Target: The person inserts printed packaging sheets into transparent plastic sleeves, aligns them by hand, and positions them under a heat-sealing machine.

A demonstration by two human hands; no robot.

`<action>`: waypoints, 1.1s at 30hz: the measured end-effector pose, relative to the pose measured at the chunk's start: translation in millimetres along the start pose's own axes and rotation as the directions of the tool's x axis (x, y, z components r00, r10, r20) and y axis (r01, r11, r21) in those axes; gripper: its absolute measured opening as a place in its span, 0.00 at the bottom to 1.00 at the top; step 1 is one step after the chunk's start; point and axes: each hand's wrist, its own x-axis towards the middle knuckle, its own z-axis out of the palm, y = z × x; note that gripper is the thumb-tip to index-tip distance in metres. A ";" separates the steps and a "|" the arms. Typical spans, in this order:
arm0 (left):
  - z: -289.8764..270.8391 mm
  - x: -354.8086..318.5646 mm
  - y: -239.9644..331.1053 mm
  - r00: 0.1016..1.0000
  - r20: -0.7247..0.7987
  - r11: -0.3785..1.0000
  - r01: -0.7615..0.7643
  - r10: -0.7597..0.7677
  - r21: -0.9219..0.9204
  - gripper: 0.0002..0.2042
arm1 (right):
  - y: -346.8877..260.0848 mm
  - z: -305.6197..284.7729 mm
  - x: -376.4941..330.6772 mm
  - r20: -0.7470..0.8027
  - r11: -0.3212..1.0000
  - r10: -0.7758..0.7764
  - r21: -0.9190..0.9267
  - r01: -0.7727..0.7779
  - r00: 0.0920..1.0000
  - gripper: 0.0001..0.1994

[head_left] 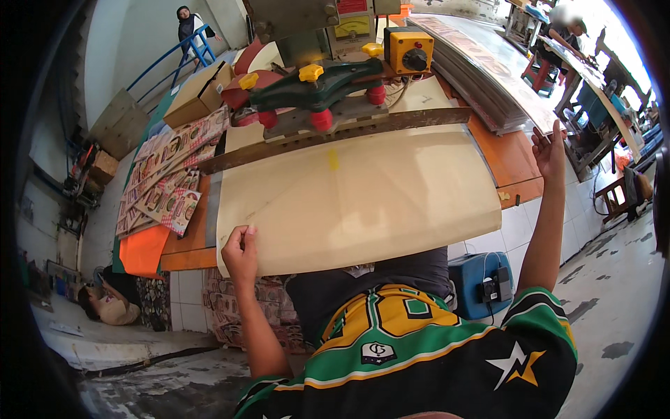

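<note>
A wide beige sheet (363, 202) lies across the worktable in front of me, its near edge hanging toward my lap. My left hand (241, 257) is closed on the sheet's near left corner. Out to the right, my right hand (549, 153) is raised with fingers apart, beside the near corner of a long stack of printed sheets (481, 77); whether it touches the stack I cannot tell. Over the sheet's far edge runs a long metal bar (342, 136) of a press machine (317, 91), which has a dark green frame, yellow knobs and red posts.
Printed cut pieces (171, 174) are piled on the table's left, near an open cardboard box (199, 94) and an orange sheet (144, 250). A yellow control box (409, 50) sits behind the press. A blue container (480, 283) stands right of my lap. Other people are farther off.
</note>
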 end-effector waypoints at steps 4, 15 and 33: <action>1.1 -0.7 -0.2 1.000 -0.012 0.999 -0.011 0.011 0.030 0.14 | -6.2 -13.6 18.1 0.036 0.988 -0.088 -0.120 0.092 0.995 0.18; 0.9 -0.4 -4.0 1.000 0.009 0.999 -0.021 0.020 0.048 0.14 | -36.0 -72.7 -19.9 -0.106 0.914 -0.391 0.069 0.399 0.914 0.21; -12.8 -1.0 19.9 0.966 0.258 0.927 0.104 -0.008 -0.361 0.21 | -14.3 -164.3 -60.9 -0.156 0.810 -0.406 0.395 0.434 0.900 0.18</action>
